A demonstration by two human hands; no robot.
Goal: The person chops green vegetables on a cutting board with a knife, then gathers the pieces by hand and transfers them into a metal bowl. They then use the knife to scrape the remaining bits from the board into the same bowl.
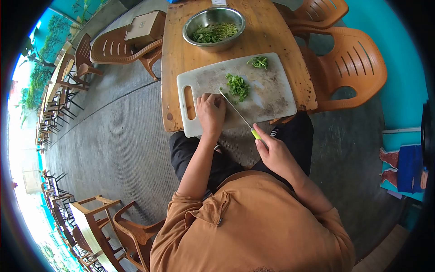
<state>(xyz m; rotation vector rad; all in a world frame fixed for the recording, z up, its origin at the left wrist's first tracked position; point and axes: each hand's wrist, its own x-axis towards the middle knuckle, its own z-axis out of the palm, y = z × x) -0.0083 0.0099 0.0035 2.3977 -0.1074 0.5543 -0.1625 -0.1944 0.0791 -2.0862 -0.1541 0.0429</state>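
My right hand (pixel 273 152) is wrapped round the yellow-green handle of a knife (pixel 237 110). The thin blade points up and left, its tip beside my left hand (pixel 211 113). That hand rests on the white cutting board (pixel 190 81) with its fingers curled in; whatever is under them is hidden. Right of the blade tip lies a pile of chopped green leaves (pixel 237 87). A smaller clump of greens (pixel 258 62) sits near the board's far right corner. The board is stained and has a handle slot on its left side.
Behind the board, a steel bowl (pixel 185 34) holds chopped greens. The wooden table (pixel 272 34) carries both. Orange plastic chairs (pixel 351 63) stand at its right, and another chair (pixel 111 47) with a cardboard box (pixel 144 25) at its left. A teal wall (pixel 401 68) is on the right.
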